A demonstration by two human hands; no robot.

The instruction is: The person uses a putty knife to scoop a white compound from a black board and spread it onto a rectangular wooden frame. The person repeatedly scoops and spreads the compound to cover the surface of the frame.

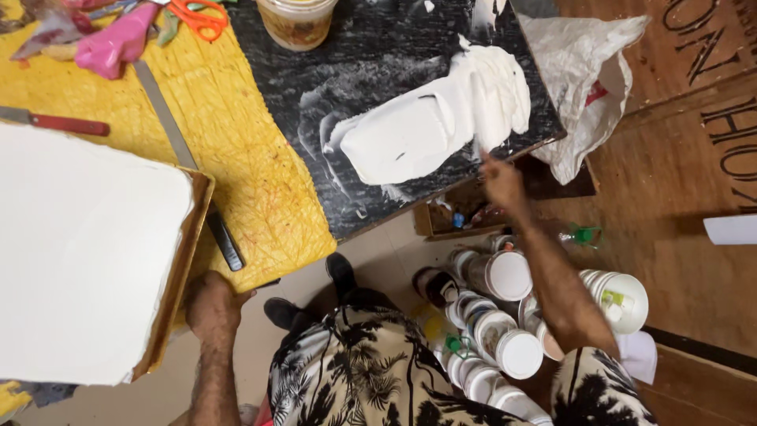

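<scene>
My left hand (211, 304) grips the lower right corner of a large white-coated board (79, 252) with a wooden edge, held at the left. My right hand (501, 183) reaches forward to the near edge of a black slab (378, 47). Its fingertips are at a thick mass of white paste (441, 118) spread on the slab. That hand is blurred, and I cannot tell whether it holds a tool. My patterned shirt (355, 371) fills the bottom centre.
The slab lies on a yellow table (244, 150) with a metal ruler (162, 110), a red-handled knife (67, 124), orange scissors (197, 16) and a jar (297, 20). Several white-lidded tubs (505, 315) stand on the floor, near a plastic bag (583, 87).
</scene>
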